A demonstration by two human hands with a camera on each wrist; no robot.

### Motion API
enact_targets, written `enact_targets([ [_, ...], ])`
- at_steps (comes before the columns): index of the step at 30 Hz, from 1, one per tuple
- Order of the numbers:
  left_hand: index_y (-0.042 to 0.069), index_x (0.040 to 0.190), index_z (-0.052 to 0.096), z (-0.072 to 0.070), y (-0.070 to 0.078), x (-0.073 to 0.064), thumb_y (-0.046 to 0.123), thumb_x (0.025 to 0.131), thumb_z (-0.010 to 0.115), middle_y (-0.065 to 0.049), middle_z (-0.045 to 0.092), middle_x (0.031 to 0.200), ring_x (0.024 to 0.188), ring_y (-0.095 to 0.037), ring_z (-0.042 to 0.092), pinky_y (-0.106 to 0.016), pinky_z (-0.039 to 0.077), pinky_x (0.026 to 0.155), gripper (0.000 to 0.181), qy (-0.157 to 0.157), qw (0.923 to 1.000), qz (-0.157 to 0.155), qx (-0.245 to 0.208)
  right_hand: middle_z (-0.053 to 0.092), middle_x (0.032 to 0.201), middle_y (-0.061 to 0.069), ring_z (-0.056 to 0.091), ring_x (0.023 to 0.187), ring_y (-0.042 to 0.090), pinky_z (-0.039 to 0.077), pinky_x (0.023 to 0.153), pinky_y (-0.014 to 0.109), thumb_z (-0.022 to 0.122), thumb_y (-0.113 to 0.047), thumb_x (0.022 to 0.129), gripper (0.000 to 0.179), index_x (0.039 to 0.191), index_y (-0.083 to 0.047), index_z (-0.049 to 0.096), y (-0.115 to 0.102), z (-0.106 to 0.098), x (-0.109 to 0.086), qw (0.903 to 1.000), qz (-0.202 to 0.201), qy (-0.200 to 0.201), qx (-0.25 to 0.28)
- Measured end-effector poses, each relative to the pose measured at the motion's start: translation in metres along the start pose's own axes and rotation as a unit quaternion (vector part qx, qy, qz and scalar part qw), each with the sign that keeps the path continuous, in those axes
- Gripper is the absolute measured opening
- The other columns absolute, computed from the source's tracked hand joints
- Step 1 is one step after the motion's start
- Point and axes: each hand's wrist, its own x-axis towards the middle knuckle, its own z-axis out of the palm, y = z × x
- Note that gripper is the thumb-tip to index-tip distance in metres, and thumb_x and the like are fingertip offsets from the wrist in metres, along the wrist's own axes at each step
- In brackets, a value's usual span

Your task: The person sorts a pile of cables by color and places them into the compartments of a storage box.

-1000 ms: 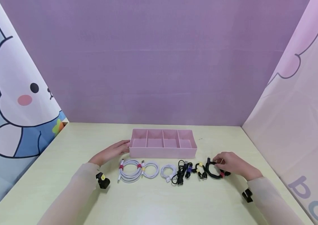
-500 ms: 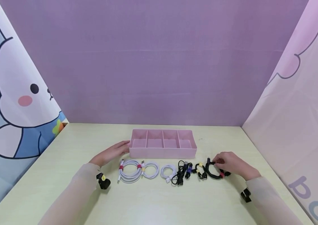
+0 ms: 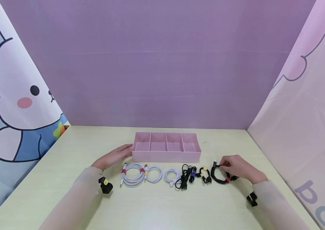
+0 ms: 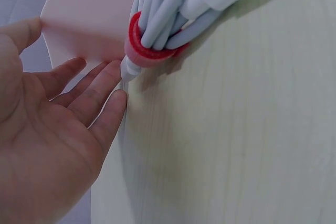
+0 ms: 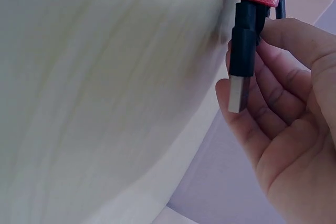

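My left hand (image 3: 114,156) touches the left end of a pink box (image 3: 166,156) with several compartments, its fingers nearly straight. The left wrist view shows that thumb and fingertips against the box wall (image 4: 89,3), beside a white cable coil (image 4: 163,9) with a red tie. At the right of the row, my right hand (image 3: 238,167) pinches a coiled black USB cable (image 3: 217,179) with a red tie. In the right wrist view its metal USB plug (image 5: 239,93) hangs in front of the fingers; the pinching fingertips are partly hidden behind the cable.
Left to right before the box lie a large white coil (image 3: 133,184), a smaller white coil (image 3: 153,181), a small white coil (image 3: 166,175), a black cable (image 3: 183,182), a purple-tied cable (image 3: 193,174) and a yellow-tied black cable (image 3: 208,176). A purple backdrop (image 3: 162,80) stands behind.
The black USB cable has shifted slightly to the right with my right hand. My left hand stays at the box, which has not moved.
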Motion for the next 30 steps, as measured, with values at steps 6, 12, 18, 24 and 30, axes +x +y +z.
enact_targets([
  [6, 0.013, 0.160, 0.024, 0.0004, -0.0005, 0.0005, 0.062, 0.101, 0.042, -0.014, 0.035, 0.159, 0.145, -0.040, 0.031, -0.070, 0.012, 0.114, 0.079, 0.003, 1.0000, -0.003, -0.002, 0.068, 0.085, -0.006, 0.061, 0.075, 0.005, 0.053, 0.066, 0.027, 0.069, -0.009, 0.094, 0.008, 0.099, -0.006, 0.074, 0.0036, -0.0001, -0.0009, 1.0000, 0.003, 0.000, 0.000],
  [12, 0.014, 0.160, 0.024, 0.0007, -0.0023, 0.0025, 0.057, 0.104, 0.040, -0.013, 0.037, 0.158, 0.145, -0.038, 0.032, -0.068, 0.012, 0.115, 0.073, 0.004, 0.9999, -0.007, -0.006, 0.068, 0.084, -0.007, 0.060, 0.073, 0.004, 0.053, 0.064, 0.026, 0.068, -0.008, 0.094, 0.007, 0.098, -0.006, 0.074, 0.0022, -0.0025, -0.0013, 0.9999, -0.006, 0.011, 0.004],
  [18, 0.014, 0.160, 0.024, 0.0007, -0.0036, 0.0033, 0.054, 0.105, 0.039, -0.013, 0.038, 0.157, 0.145, -0.037, 0.032, -0.067, 0.011, 0.115, 0.070, 0.001, 0.9999, -0.005, -0.009, 0.068, 0.085, -0.005, 0.059, 0.072, 0.005, 0.052, 0.062, 0.027, 0.065, -0.009, 0.096, 0.009, 0.098, -0.005, 0.073, 0.0004, -0.0045, -0.0015, 0.9998, -0.009, 0.011, 0.011],
  [24, 0.014, 0.160, 0.024, 0.0004, -0.0039, 0.0035, 0.055, 0.105, 0.040, -0.013, 0.039, 0.157, 0.145, -0.037, 0.033, -0.068, 0.010, 0.115, 0.071, 0.003, 0.9999, -0.007, -0.009, 0.069, 0.086, -0.004, 0.060, 0.073, 0.005, 0.052, 0.063, 0.027, 0.064, -0.009, 0.098, 0.011, 0.101, -0.004, 0.073, 0.0023, -0.0060, -0.0010, 0.9998, -0.007, 0.017, 0.012],
  [30, 0.014, 0.160, 0.024, 0.0005, -0.0034, 0.0029, 0.056, 0.105, 0.040, -0.013, 0.040, 0.156, 0.144, -0.038, 0.034, -0.069, 0.009, 0.115, 0.071, 0.004, 0.9999, -0.008, -0.009, 0.067, 0.085, -0.005, 0.057, 0.072, 0.006, 0.050, 0.063, 0.027, 0.063, -0.010, 0.098, 0.012, 0.103, -0.005, 0.072, 0.0029, -0.0090, -0.0021, 0.9997, 0.013, 0.019, 0.012],
])
